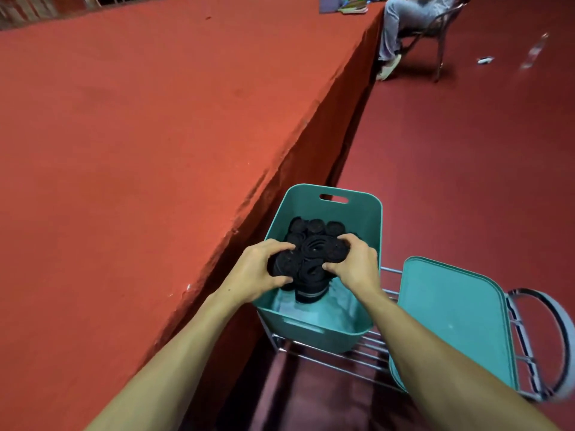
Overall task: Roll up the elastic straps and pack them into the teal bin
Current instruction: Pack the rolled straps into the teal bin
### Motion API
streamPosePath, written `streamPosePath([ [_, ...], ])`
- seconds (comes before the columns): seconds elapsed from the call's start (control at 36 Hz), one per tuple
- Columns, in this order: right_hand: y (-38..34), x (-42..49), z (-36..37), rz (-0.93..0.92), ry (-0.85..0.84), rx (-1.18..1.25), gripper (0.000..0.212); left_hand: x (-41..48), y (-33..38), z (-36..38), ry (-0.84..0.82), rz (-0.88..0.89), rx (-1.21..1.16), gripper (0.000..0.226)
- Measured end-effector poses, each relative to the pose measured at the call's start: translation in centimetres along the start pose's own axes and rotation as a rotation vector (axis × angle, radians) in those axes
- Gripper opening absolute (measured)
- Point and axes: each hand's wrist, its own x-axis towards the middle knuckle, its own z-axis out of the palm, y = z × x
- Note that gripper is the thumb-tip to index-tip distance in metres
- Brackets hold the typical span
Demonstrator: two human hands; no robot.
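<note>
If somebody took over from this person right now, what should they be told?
Hands: left hand and right hand both grip one bundle of rolled straps inside the opening of the teal bin.
Done: more rolls lie at the bin's far end.
The lid is off, leaning on the wire rack at the right.
Left: set this bundle down, release. No loose straps in view.

Buries lower rolled straps [308, 295] under upper ones; crops seated person [401, 26] at top edge; blurs bottle [533, 52] on floor.
</note>
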Motion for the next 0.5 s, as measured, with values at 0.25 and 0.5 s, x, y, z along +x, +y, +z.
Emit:
streamPosePath([
  [0.25, 0.4, -0.6, 2.3, 0.160, 0.171, 0.106, 0.064, 0.1, -1.0, 0.3, 0.024, 0.023, -0.054, 0.063],
  [0.5, 0.8, -0.5, 3.2, 0.235, 0.262, 0.128, 0.066, 0.2, -1.4, 0.5, 0.034, 0.044, -0.087, 0.064],
])
